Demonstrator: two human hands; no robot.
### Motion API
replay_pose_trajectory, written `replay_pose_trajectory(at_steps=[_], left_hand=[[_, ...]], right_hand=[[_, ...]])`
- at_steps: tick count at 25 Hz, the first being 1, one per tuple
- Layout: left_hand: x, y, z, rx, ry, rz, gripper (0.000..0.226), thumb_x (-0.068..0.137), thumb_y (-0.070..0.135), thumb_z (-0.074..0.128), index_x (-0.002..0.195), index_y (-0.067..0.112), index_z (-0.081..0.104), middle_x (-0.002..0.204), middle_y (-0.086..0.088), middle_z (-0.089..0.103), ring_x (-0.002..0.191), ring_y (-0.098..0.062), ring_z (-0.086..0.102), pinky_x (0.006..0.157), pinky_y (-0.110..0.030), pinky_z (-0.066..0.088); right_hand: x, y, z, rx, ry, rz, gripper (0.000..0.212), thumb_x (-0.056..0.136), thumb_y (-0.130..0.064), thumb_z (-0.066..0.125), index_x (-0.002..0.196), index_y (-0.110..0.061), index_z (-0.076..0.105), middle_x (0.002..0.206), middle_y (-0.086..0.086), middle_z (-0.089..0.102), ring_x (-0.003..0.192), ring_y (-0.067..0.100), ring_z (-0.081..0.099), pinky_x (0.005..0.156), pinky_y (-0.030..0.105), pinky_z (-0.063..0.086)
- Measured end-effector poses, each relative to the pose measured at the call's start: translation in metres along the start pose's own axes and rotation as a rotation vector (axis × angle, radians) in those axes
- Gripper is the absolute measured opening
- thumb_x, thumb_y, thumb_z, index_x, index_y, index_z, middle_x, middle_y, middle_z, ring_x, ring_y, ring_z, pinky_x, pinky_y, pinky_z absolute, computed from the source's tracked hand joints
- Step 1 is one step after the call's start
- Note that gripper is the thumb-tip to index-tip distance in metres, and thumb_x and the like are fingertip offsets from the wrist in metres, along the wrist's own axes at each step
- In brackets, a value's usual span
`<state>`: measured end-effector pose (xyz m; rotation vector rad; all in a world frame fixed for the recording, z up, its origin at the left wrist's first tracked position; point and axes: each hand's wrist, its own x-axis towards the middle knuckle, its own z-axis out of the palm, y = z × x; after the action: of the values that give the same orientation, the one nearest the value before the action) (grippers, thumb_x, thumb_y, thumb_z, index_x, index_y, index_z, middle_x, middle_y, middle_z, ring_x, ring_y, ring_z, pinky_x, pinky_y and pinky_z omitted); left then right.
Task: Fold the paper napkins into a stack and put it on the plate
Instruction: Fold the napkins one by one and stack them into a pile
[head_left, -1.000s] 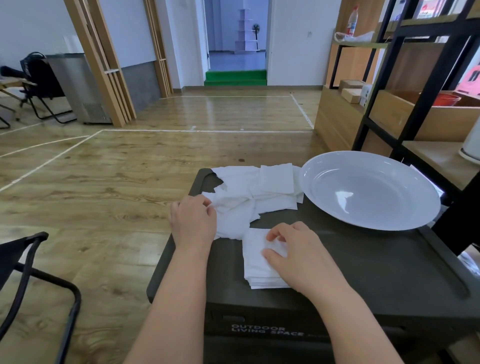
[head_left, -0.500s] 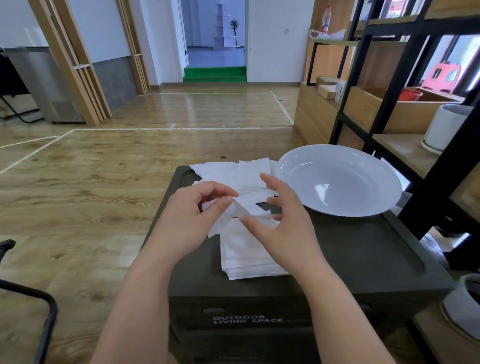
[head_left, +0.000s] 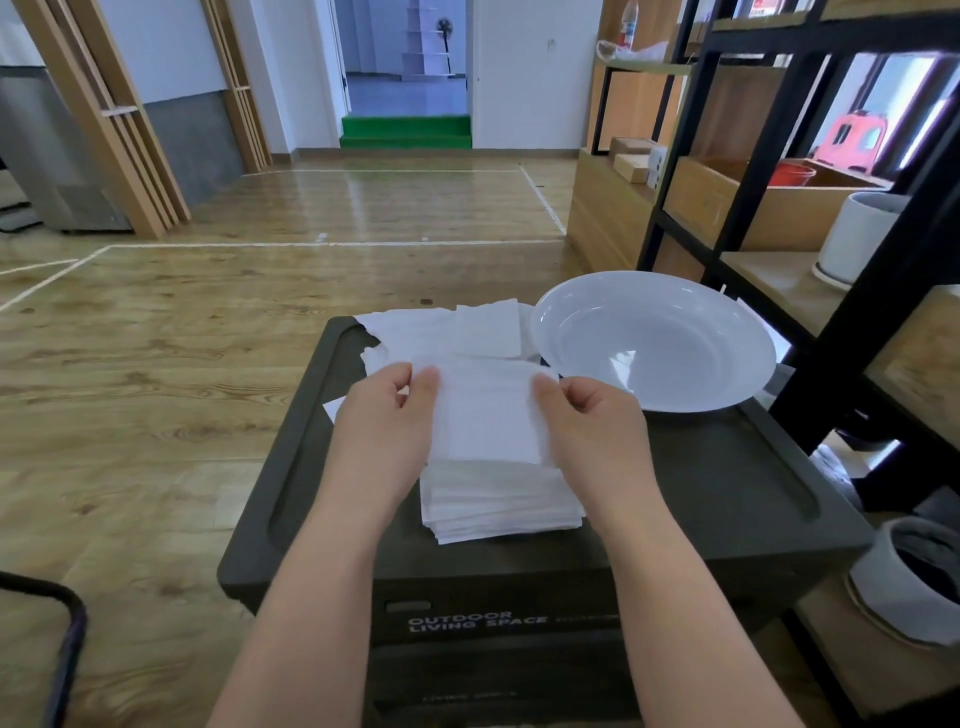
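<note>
Box front (head_left: 498, 618) reads "OUTDOOR LIVING SPACE". My left hand (head_left: 384, 431) and right hand (head_left: 592, 431) pinch one napkin (head_left: 488, 410) by its side edges, above the stack (head_left: 498, 506).

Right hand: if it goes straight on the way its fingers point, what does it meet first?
Probably the loose napkins behind the held napkin; the right hand points forward-left, away from the plate. Depth is unclear.

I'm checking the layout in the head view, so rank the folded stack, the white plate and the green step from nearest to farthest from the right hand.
From the right hand:
1. Folded stack, just below it on the dark box.
2. White plate, beyond it to the right.
3. Green step, far across the room at the doorway.
</note>
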<state>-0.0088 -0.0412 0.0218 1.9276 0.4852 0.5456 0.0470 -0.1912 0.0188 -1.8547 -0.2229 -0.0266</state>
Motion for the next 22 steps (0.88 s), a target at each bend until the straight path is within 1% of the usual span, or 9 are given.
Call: replay_pose_trajectory(at_steps=[2,3,5,8,10,14,17,20,22], left_hand=[[0.001,-0.009,0.004,0.188,0.01,-0.08,0.039,0.092,0.036,0.05,0.078,0.0,0.049,0.068,-0.004,0.046,0.056,-0.02,0.041,0.052,-0.029,0.031],[0.001,-0.012,0.006,0.266,-0.001,-0.111,0.034,0.092,0.037,0.051,0.08,0.005,0.052,0.073,-0.002,0.049,0.06,-0.022,0.047,0.05,-0.028,0.032],[0.002,-0.016,0.008,0.414,-0.019,-0.14,0.029,0.091,0.039,0.051,0.089,0.009,0.055,0.079,0.0,0.051,0.064,-0.021,0.05,0.048,-0.025,0.03],[0.002,-0.021,0.012,0.524,-0.038,-0.139,0.029,0.091,0.038,0.051,0.08,0.011,0.051,0.072,-0.001,0.051,0.056,-0.012,0.041,0.048,-0.024,0.029],[0.002,-0.023,0.014,0.56,-0.07,-0.166,0.032,0.091,0.039,0.052,0.071,0.015,0.047,0.066,0.004,0.049,0.054,-0.009,0.042,0.046,-0.024,0.029],[0.004,-0.025,0.009,0.613,-0.141,-0.233,0.042,0.09,0.045,0.051,0.06,0.016,0.043,0.055,0.001,0.053,0.051,-0.016,0.053,0.045,-0.024,0.031],[0.005,-0.027,0.003,0.669,-0.176,-0.26,0.049,0.088,0.049,0.052,0.056,0.018,0.033,0.05,0.003,0.038,0.046,-0.014,0.038,0.043,-0.026,0.024],[0.005,-0.028,-0.002,0.655,-0.141,-0.234,0.052,0.088,0.051,0.052,0.053,0.017,0.033,0.047,0.004,0.035,0.043,-0.012,0.034,0.044,-0.026,0.022],[0.011,-0.034,-0.015,0.609,0.029,-0.223,0.045,0.088,0.049,0.053,0.057,0.018,0.044,0.057,0.004,0.051,0.049,-0.008,0.041,0.046,-0.026,0.027]], right_hand=[[0.002,0.008,0.0,-0.242,0.021,0.009,0.031,0.086,-0.038,0.055,0.062,-0.019,0.054,0.061,-0.008,0.055,0.057,0.01,0.049,0.051,0.023,0.036],[0.003,0.011,0.0,-0.324,0.024,0.005,0.024,0.086,-0.039,0.055,0.069,-0.022,0.057,0.069,-0.009,0.06,0.063,0.007,0.053,0.053,0.021,0.038],[0.005,0.015,0.001,-0.414,0.02,-0.022,0.017,0.088,-0.039,0.055,0.076,-0.026,0.055,0.074,-0.014,0.057,0.065,0.001,0.051,0.052,0.015,0.033],[0.007,0.02,0.003,-0.524,0.026,-0.054,0.01,0.09,-0.036,0.055,0.083,-0.031,0.051,0.071,-0.02,0.047,0.062,-0.004,0.044,0.05,0.012,0.027],[0.008,0.024,0.005,-0.57,0.012,-0.044,0.009,0.09,-0.034,0.056,0.084,-0.03,0.051,0.07,-0.018,0.047,0.062,0.0,0.046,0.049,0.015,0.03],[0.007,0.027,0.006,-0.605,-0.038,0.04,0.01,0.09,-0.034,0.055,0.091,-0.024,0.052,0.077,-0.011,0.05,0.064,0.004,0.046,0.05,0.021,0.033],[0.004,0.022,0.005,-0.611,0.018,0.057,0.027,0.089,-0.036,0.058,0.105,-0.02,0.043,0.078,-0.009,0.048,0.064,0.005,0.044,0.047,0.019,0.029],[-0.005,0.008,0.008,-0.606,0.114,-0.155,0.037,0.084,-0.04,0.064,0.11,-0.027,0.041,0.08,-0.011,0.048,0.074,0.008,0.051,0.051,0.016,0.031],[-0.012,0.002,0.016,-0.644,0.014,-0.312,0.035,0.083,-0.042,0.063,0.111,-0.033,0.045,0.092,-0.013,0.046,0.086,0.006,0.05,0.058,0.015,0.033]])
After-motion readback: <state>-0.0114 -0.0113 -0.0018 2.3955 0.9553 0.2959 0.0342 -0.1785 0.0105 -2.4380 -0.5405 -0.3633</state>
